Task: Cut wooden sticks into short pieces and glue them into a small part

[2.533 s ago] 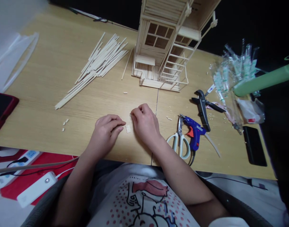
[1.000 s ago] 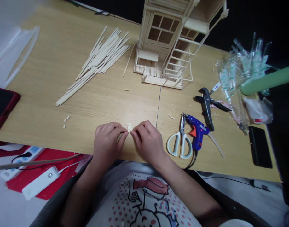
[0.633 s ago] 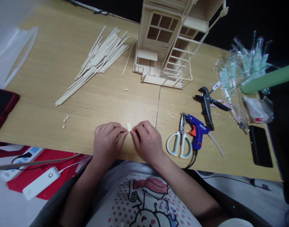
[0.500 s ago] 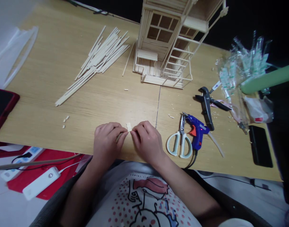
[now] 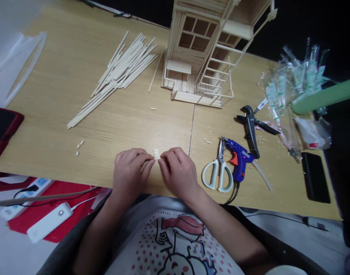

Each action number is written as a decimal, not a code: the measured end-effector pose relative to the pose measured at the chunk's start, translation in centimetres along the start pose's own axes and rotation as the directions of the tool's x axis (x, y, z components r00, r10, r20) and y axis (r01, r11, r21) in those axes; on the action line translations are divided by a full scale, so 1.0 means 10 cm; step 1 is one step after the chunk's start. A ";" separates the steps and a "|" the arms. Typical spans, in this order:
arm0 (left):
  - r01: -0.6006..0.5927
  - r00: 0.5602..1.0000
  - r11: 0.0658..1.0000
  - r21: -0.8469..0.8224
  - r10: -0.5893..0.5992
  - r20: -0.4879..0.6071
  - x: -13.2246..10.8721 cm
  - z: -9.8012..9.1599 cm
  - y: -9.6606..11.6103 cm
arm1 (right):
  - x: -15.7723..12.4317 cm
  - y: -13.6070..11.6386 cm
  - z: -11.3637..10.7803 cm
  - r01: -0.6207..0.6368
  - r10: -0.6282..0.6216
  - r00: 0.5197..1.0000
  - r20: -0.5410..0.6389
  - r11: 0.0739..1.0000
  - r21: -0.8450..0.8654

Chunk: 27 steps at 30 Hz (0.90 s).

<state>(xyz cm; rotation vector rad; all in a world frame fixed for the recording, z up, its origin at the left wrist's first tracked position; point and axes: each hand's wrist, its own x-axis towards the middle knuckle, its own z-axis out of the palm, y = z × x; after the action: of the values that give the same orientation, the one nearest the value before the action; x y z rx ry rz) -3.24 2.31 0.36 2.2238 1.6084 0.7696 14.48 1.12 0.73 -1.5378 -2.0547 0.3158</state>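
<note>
My left hand (image 5: 132,170) and my right hand (image 5: 179,170) meet near the table's front edge, fingertips pinched toward each other. Between them is a small panel of short wooden stick pieces (image 5: 156,153) laid side by side, its near edge held from both ends. Part of it is hidden by the fingers. Farther off stands a model house made of sticks (image 5: 196,57), with a window and a ladder-like stair. A blue hot glue gun (image 5: 239,158) and white-handled scissors (image 5: 219,168) lie right of my right hand.
A pile of thin wooden sticks (image 5: 123,68) lies at the back left, with short cut pieces (image 5: 78,146) nearer. Black cutters (image 5: 250,130), clear plastic wrappers (image 5: 289,76) and a black phone (image 5: 315,177) are on the right. A red-edged device (image 5: 5,131) sits at the left edge.
</note>
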 end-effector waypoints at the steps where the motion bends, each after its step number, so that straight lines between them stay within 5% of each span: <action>1: 0.001 1.000 1.000 -0.005 -0.001 -0.001 0.00 0.00 0.00 | 0.00 0.00 0.00 -0.001 0.001 1.000 -0.006 1.000 0.002; 27: 0.038 0.999 0.999 0.004 -0.039 0.029 0.01 0.00 0.01 | 0.00 0.00 0.02 -0.003 0.003 1.000 0.008 1.000 0.005</action>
<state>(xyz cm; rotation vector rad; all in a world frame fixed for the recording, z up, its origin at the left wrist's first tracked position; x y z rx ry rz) -3.09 2.35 0.45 2.1892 1.6348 0.7216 14.36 1.18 0.52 -1.5387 -2.0561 0.3286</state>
